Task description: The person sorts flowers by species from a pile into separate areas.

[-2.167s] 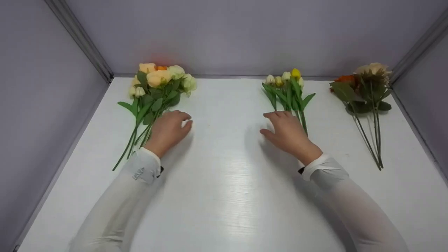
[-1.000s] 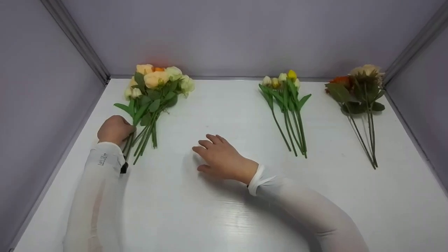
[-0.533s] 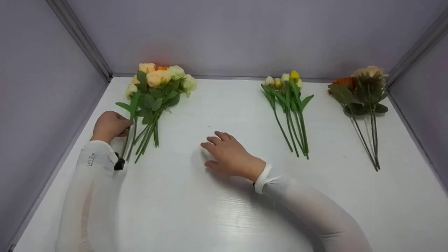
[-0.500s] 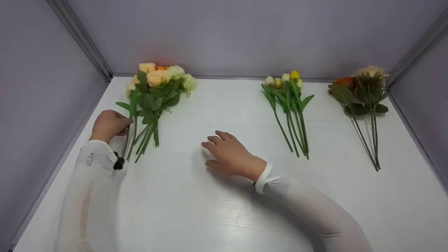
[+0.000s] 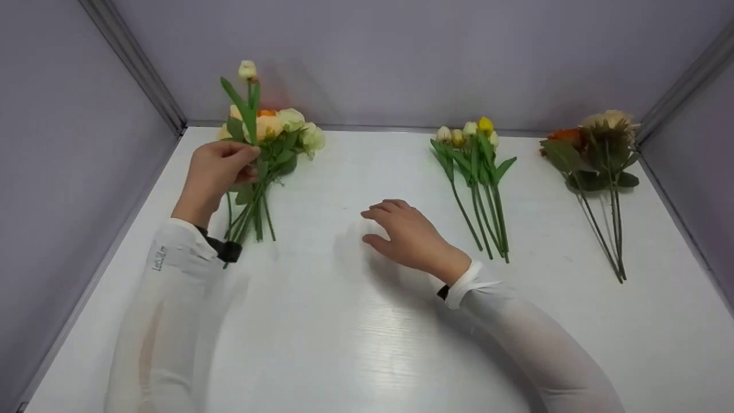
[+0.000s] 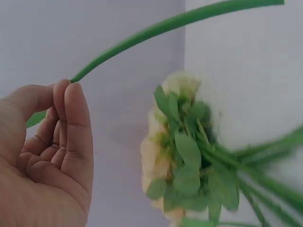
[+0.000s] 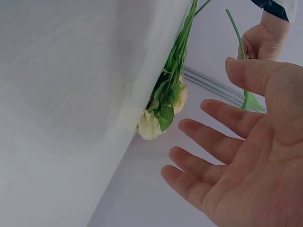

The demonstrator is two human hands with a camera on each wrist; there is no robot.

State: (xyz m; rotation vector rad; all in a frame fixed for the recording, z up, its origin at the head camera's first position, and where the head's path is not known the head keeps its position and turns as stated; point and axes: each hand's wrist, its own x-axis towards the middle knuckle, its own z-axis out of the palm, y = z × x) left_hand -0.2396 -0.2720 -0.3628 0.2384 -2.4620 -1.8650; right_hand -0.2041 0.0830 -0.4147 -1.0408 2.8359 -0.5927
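The left hand (image 5: 218,175) pinches a tulip (image 5: 250,117) at the far left, thumb and fingertips meeting on the green just below its leaves. The pale bloom points up and away from the person, above and partly in front of the mixed bunch (image 5: 282,154), which lies on the table (image 5: 321,344) with its heads by the far wall (image 5: 373,63).

In the left wrist view the stem (image 6: 165,27) runs out of the pinch in a gentle curve, so it is probably light and springy rather than rigid (it looks artificial, though I can't be sure). The smooth surface might turn in a loose pinch. The best hold is likely the stem just under the leaves; the bloom and leaves look softer and easier to crush or bend.

The right hand (image 5: 413,235) holds nothing: its fingers are spread and relaxed, thumb apart, over the middle of the table. To its right and farther off lie the other tulips (image 5: 475,166), and at the far right the orange-and-cream bunch (image 5: 599,163), well apart from both hands.
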